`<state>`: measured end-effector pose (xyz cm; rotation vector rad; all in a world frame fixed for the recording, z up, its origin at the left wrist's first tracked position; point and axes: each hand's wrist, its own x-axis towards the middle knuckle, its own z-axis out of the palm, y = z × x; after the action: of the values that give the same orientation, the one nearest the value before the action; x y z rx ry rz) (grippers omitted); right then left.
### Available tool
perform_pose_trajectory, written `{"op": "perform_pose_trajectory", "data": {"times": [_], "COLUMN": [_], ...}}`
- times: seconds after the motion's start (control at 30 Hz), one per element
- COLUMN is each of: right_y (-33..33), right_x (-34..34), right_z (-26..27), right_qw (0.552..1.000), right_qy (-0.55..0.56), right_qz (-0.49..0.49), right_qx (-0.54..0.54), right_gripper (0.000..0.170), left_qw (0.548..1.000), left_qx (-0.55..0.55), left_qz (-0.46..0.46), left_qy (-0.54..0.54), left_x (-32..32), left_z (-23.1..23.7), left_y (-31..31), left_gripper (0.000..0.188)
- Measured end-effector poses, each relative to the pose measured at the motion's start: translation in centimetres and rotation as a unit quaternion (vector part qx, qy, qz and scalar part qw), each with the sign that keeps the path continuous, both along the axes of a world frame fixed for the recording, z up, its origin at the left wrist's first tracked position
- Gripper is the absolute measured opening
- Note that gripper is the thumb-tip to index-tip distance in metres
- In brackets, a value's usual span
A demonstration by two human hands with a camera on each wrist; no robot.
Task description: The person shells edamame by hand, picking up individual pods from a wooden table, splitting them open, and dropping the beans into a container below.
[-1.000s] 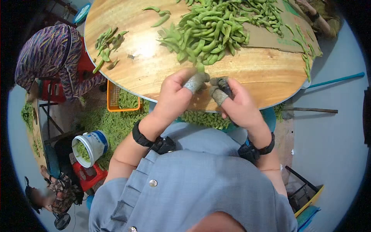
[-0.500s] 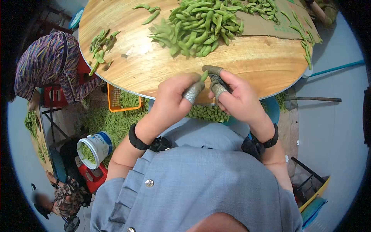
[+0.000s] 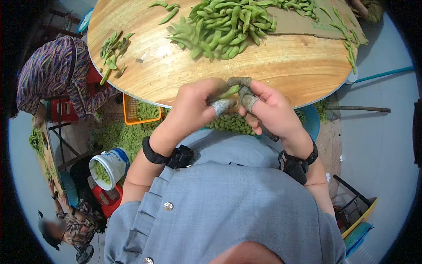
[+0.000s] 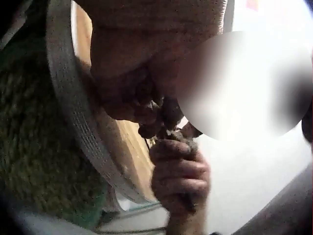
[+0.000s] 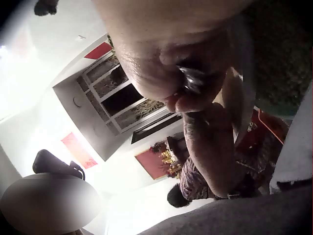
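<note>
Over the table's near edge, the left hand (image 3: 198, 101), its thumb wrapped in silvery tape, pinches a green pod (image 3: 229, 92). The right hand (image 3: 272, 108) meets it at the pod's right end, with grey coverings on thumb and forefinger; its other fingers curl in, round something dark that shows below them. A heap of green pods (image 3: 220, 31) lies on the round wooden table (image 3: 285, 66) beyond the hands. In the left wrist view the right hand (image 4: 180, 171) faces the left hand (image 4: 132, 73), fingertips close together. The right wrist view is dark around the fingers.
Below the table's near edge are an orange basket (image 3: 131, 115), a white bucket (image 3: 115, 165) tipped on its side and many loose pods (image 3: 140, 136). A small pod pile (image 3: 112, 53) lies at the table's left. Other people sit at the left and upper right.
The left hand has drawn back from the heap with a pod, which has turned from upright to slanting toward the right hand. The right forefinger now lies against the pod's end. The view has shifted slightly.
</note>
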<state>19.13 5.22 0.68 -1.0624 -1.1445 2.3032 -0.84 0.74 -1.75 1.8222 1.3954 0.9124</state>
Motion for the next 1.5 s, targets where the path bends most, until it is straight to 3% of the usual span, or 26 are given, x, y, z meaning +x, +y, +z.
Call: {"op": "perform_pose_trajectory", "data": {"times": [0.03,0.1,0.17,0.27,0.33,0.37,0.4,0.43,0.47,0.53,0.63,0.67,0.7,0.73,0.87,0.93,0.97,1.03,1.07,1.13,1.2,1.27,1.33,1.37,1.5], "right_y": [-0.1,-0.2,-0.2,-0.3,-0.4,-0.5,-0.6,-0.7,-0.6,-0.5,-0.3,-0.2,0.0,0.1,0.3,0.0,-0.3,-0.8,-1.0,-1.3,-0.9,-0.6,-0.3,-0.1,0.2], "right_x": [0.0,-0.2,-0.3,-0.3,0.0,0.2,0.3,0.4,0.8,1.5,1.1,0.9,0.7,0.6,0.8,1.1,1.2,1.3,1.2,0.6,0.5,0.4,0.5,0.5,0.3], "right_z": [0.2,0.7,0.8,0.5,0.1,-0.2,-0.6,-0.8,-1.0,-1.3,-1.1,-1.8,-3.0,-3.6,-3.0,-2.7,-2.9,-3.3,-3.0,-2.2,-2.9,-3.1,-2.8,-2.9,-2.9], "right_qw": [0.998,0.996,0.993,0.991,0.988,0.988,0.986,0.982,0.982,0.996,0.982,0.982,0.961,0.934,0.932,0.872,0.872,0.757,0.757,0.788,0.800,0.812,0.945,0.946,0.887], "right_qy": [-0.032,-0.046,-0.061,-0.068,-0.061,-0.061,-0.059,-0.057,-0.056,0.002,-0.072,-0.073,-0.107,-0.142,-0.172,-0.267,-0.267,-0.286,-0.287,-0.230,-0.205,-0.179,-0.087,-0.087,-0.175], "right_qz": [0.009,0.006,0.003,-0.010,-0.013,-0.014,-0.014,-0.013,-0.014,-0.008,-0.040,-0.042,-0.048,-0.053,-0.025,0.024,0.025,0.018,0.019,-0.070,-0.066,-0.060,-0.041,-0.039,0.001], "right_qx": [0.049,0.074,0.099,0.117,0.138,0.138,0.158,0.178,0.178,0.083,0.172,0.172,0.249,0.325,0.319,0.410,0.410,0.587,0.587,0.567,0.560,0.552,0.312,0.311,0.427], "right_gripper": [0.030,0.030,0.031,0.033,0.034,0.034,0.034,0.034,0.034,0.033,0.027,0.027,0.024,0.023,0.023,0.022,0.022,0.019,0.019,0.021,0.021,0.021,0.021,0.021,0.024], "left_qw": [1.000,0.955,0.950,0.937,0.976,0.976,0.987,0.902,0.818,0.828,0.861,0.920,0.962,0.967,0.949,0.984,0.984,0.975,0.974,0.981,0.988,0.984,0.969,0.949,0.968], "left_qx": [-0.002,0.178,0.170,0.226,0.196,0.196,-0.054,-0.297,-0.314,-0.342,-0.359,-0.294,-0.222,-0.208,-0.259,-0.132,-0.132,-0.134,-0.135,-0.118,-0.099,-0.086,-0.142,-0.200,-0.164], "left_qz": [0.000,0.024,0.041,0.070,0.071,0.071,0.088,0.098,0.020,0.033,0.031,0.007,-0.019,-0.028,-0.008,0.033,0.034,0.096,0.093,0.074,0.053,0.030,0.020,0.008,0.007], "left_qy": [0.002,0.235,0.260,0.259,0.062,0.061,-0.124,-0.297,-0.481,-0.443,-0.360,-0.260,-0.157,-0.143,-0.180,-0.113,-0.114,-0.151,-0.154,-0.132,-0.109,-0.154,-0.199,-0.243,-0.192], "left_x": [0.1,0.6,1.3,1.7,1.9,1.8,1.7,1.3,0.5,0.8,1.0,1.2,1.3,1.3,1.0,0.6,0.5,0.7,1.0,1.2,1.2,1.3,1.0,0.9,1.1], "left_z": [0.2,0.6,0.8,-0.8,-1.3,-0.9,0.6,1.4,-0.3,0.1,0.2,0.2,0.3,0.2,1.1,-0.5,-0.8,-1.3,-1.1,-1.4,-1.4,-1.1,-0.2,0.0,-0.3], "left_y": [0.0,-0.1,0.1,0.4,0.5,0.4,0.4,0.2,0.2,0.0,0.0,-0.1,-0.1,-0.1,-0.5,-0.5,-0.6,-0.6,-0.8,-0.7,-0.6,-0.7,-0.8,-0.9,-0.9], "left_gripper": [0.024,0.029,0.030,0.018,0.015,0.015,0.015,0.016,0.017,0.018,0.020,0.021,0.022,0.020,0.021,0.033,0.033,0.037,0.038,0.036,0.035,0.031,0.030,0.029,0.029]}}
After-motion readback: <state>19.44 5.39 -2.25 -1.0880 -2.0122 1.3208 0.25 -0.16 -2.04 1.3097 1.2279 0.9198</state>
